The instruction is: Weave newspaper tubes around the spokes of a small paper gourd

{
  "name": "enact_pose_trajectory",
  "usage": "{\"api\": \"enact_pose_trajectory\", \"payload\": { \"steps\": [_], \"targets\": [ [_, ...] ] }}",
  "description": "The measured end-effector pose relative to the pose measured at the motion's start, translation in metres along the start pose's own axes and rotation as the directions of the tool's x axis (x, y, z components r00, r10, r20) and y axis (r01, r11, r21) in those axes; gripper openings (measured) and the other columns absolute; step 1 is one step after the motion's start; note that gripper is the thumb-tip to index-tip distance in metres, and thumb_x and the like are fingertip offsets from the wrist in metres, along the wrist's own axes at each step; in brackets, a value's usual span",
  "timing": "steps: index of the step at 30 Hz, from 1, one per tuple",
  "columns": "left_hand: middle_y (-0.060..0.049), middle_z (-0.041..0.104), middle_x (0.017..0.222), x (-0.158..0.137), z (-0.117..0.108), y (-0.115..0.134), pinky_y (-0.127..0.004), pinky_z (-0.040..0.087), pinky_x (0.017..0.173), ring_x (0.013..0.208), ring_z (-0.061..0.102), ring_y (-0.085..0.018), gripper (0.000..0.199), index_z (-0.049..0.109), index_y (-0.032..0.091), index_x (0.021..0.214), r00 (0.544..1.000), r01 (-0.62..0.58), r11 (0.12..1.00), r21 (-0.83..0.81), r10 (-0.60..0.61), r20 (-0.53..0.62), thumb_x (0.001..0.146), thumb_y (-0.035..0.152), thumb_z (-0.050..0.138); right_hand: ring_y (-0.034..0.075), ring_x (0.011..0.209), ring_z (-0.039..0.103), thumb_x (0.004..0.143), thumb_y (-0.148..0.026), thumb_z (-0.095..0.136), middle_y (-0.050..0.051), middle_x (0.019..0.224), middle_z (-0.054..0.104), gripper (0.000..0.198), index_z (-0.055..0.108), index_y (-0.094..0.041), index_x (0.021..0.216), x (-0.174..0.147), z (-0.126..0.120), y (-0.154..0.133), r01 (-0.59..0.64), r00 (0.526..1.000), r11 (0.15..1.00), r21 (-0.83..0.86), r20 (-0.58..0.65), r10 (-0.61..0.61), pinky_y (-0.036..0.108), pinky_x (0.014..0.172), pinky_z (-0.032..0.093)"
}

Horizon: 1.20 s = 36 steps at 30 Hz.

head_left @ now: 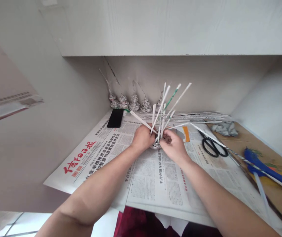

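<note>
Head view: over spread newspaper (145, 186), the left hand (143, 136) curls its fingers closed around the left side of a small woven paper base (155, 145), whose paper strips (141, 119) fan upward. The right hand (175, 144) touches its right rim, fingers bent nearly together; whether they pinch a strip, I cannot tell.

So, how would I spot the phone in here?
Find the large spread of newspaper. At its back left corner, in front of bumpy paper figures, lies the phone. Unlike them, it is a flat black rectangle.
</note>
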<state>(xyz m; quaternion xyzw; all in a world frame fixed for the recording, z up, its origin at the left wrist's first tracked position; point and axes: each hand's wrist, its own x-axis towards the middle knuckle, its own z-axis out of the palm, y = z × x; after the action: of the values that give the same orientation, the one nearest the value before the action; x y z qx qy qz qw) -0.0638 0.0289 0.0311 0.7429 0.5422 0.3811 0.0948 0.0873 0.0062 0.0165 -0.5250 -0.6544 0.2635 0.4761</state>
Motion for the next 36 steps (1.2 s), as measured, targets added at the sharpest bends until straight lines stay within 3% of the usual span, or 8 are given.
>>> {"api": "enact_pose_trajectory", "payload": {
  "steps": [3,8,11,15,20,25,32,36],
  "targets": [
    [-0.004,0.072,0.081,-0.002,0.002,0.002,-0.026,0.047,0.07,0.077,0.065,-0.019,0.019,0.069,0.019,0.083,0.999,0.028,1.0,0.007,-0.029,0.023,0.072,0.016,0.055,0.014,0.058,0.05,0.07,-0.021,0.057,-0.002,0.067,0.057,0.013,0.064,-0.021,0.081,0.0,0.002,0.004,0.03,0.999,0.997,-0.071,0.013,-0.029,0.026,0.058,0.041],
    [-0.004,0.073,0.082,-0.002,0.001,0.003,-0.026,0.047,0.07,0.079,0.066,-0.02,0.018,0.071,0.02,0.085,0.997,0.061,0.998,0.027,-0.062,0.049,0.072,0.019,0.058,0.016,0.062,0.054,0.075,-0.034,0.062,0.002,0.075,0.064,0.017,0.066,-0.02,0.084,0.003,0.001,0.007,0.007,1.0,1.0,0.007,0.016,-0.007,0.028,0.059,0.043],
    [-0.002,0.072,0.079,-0.002,-0.001,0.003,-0.025,0.046,0.068,0.076,0.065,-0.019,0.015,0.072,0.02,0.082,0.995,0.067,0.998,-0.012,-0.066,0.069,0.07,0.019,0.061,0.016,0.061,0.055,0.068,-0.042,0.071,0.003,0.077,0.067,0.03,0.067,-0.019,0.087,0.004,-0.003,0.002,-0.056,0.997,0.998,0.04,0.063,0.054,0.028,0.057,0.042],
    [-0.002,0.071,0.075,-0.001,-0.002,0.003,-0.025,0.044,0.065,0.071,0.063,-0.017,0.017,0.072,0.02,0.081,0.995,0.071,0.997,-0.034,-0.068,0.076,0.071,0.016,0.06,0.02,0.073,0.061,0.058,-0.045,0.08,0.004,0.086,0.069,0.047,0.066,-0.02,0.095,0.0,-0.008,-0.009,0.008,0.995,0.998,-0.055,0.1,-0.002,0.029,0.064,0.044],
    [-0.002,0.069,0.072,-0.003,-0.001,0.004,-0.023,0.043,0.063,0.068,0.061,-0.016,0.015,0.072,0.019,0.082,0.997,0.019,0.997,-0.079,-0.013,0.071,0.073,0.018,0.059,0.018,0.071,0.059,0.072,-0.048,0.072,0.002,0.075,0.062,0.03,0.067,-0.021,0.084,-0.006,-0.009,-0.016,0.189,0.982,0.962,-0.199,0.019,-0.189,0.029,0.064,0.043],
    [-0.002,0.069,0.075,-0.005,0.004,0.005,-0.024,0.043,0.063,0.067,0.06,-0.015,0.015,0.069,0.018,0.081,0.998,0.011,0.998,-0.068,-0.007,0.061,0.074,0.017,0.056,0.022,0.091,0.06,0.07,-0.045,0.076,0.007,0.102,0.062,0.042,0.065,-0.022,0.103,-0.008,-0.011,-0.019,0.39,0.921,0.916,-0.094,0.025,-0.39,0.033,0.075,0.048],
    [-0.002,0.068,0.075,-0.004,0.007,0.002,-0.025,0.045,0.066,0.071,0.061,-0.016,0.011,0.066,0.017,0.077,0.999,0.004,0.999,-0.054,-0.001,0.041,0.069,0.015,0.06,0.022,0.089,0.06,0.082,-0.035,0.063,0.005,0.09,0.064,0.015,0.068,-0.022,0.09,-0.003,-0.007,-0.008,0.346,0.935,0.92,-0.185,-0.009,-0.354,0.036,0.082,0.047],
    [-0.004,0.068,0.075,-0.005,0.007,0.005,-0.025,0.044,0.067,0.073,0.061,-0.017,0.01,0.066,0.018,0.078,0.999,0.0,0.999,-0.039,0.002,0.047,0.075,0.018,0.056,0.021,0.086,0.059,0.075,-0.018,0.06,0.004,0.089,0.063,0.007,0.062,-0.021,0.082,0.0,-0.007,-0.004,0.344,0.938,0.901,-0.262,0.058,-0.341,0.034,0.079,0.046]
  ]
}}
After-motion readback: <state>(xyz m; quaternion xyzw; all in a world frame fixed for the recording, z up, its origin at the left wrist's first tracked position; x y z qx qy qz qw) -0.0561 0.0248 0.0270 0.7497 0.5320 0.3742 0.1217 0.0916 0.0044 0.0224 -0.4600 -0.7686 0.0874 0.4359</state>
